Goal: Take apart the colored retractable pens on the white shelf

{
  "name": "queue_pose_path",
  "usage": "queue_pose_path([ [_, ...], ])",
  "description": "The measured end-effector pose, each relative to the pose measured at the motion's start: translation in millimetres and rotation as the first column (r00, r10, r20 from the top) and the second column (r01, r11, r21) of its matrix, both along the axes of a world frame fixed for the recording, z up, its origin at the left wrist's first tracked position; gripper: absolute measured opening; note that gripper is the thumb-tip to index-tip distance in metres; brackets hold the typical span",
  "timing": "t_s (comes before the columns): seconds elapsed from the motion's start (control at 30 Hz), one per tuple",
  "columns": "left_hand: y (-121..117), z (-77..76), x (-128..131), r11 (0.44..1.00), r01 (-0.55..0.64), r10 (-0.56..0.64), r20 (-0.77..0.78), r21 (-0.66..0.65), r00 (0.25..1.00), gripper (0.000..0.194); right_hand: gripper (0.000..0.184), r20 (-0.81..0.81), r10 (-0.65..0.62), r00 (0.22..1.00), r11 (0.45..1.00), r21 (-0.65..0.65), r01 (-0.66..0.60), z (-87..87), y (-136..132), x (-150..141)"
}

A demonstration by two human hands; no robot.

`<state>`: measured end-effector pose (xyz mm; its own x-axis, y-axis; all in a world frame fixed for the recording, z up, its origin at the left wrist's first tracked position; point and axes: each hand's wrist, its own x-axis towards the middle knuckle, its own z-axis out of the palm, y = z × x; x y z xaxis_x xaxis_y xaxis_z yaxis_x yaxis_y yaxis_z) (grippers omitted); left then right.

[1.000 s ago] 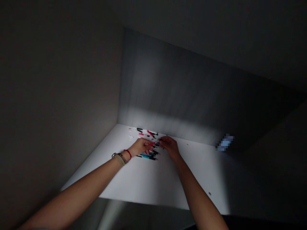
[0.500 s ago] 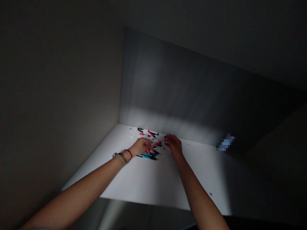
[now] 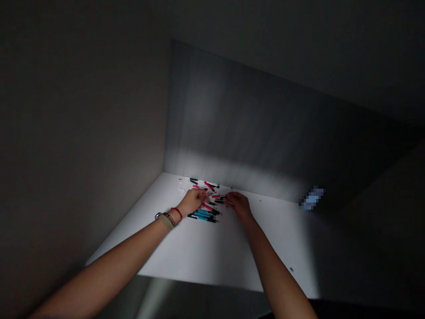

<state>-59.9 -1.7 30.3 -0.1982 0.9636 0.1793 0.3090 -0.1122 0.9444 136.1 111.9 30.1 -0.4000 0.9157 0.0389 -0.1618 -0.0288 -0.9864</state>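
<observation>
My right hand [image 3: 239,204] pinches one end of a red pen barrel [image 3: 215,196], which points left toward my other hand. My left hand [image 3: 194,201] is closed at the fingertips, close to the barrel's left end; what it grips, if anything, is too small to make out. Below the hands, several blue and black pens [image 3: 204,215] lie side by side, with a red pen [image 3: 210,207] just above them. Behind my left hand are loose red and black pen parts [image 3: 209,185] and black pieces [image 3: 193,180].
The white tabletop [image 3: 199,252] meets a grey panel [image 3: 212,110] at the back and a wall [image 3: 133,133] on the left. A blurred-out bright patch [image 3: 312,198] is at the right. Small pale bits [image 3: 182,189] lie at the left rear.
The red barrel has turned from slanted to nearly level and moved slightly left. My right hand has lowered a little. My left hand has shifted slightly left and up, uncovering more of the pens.
</observation>
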Motion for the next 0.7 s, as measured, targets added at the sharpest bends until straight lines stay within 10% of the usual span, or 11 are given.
queue_pose_path([
  [0.4,-0.8,0.5,-7.2,0.986,-0.001,0.064,-0.369,0.168,0.927,0.041,0.046,0.123,-0.089,0.988,0.99,0.118,0.074,6.8,-0.2,0.7],
  [0.7,-10.9,5.6,-2.8,0.991,0.102,-0.037,-0.556,0.086,0.83,0.034,0.037,0.338,0.316,0.886,0.857,0.298,-0.42,3.7,-23.8,-13.7],
])
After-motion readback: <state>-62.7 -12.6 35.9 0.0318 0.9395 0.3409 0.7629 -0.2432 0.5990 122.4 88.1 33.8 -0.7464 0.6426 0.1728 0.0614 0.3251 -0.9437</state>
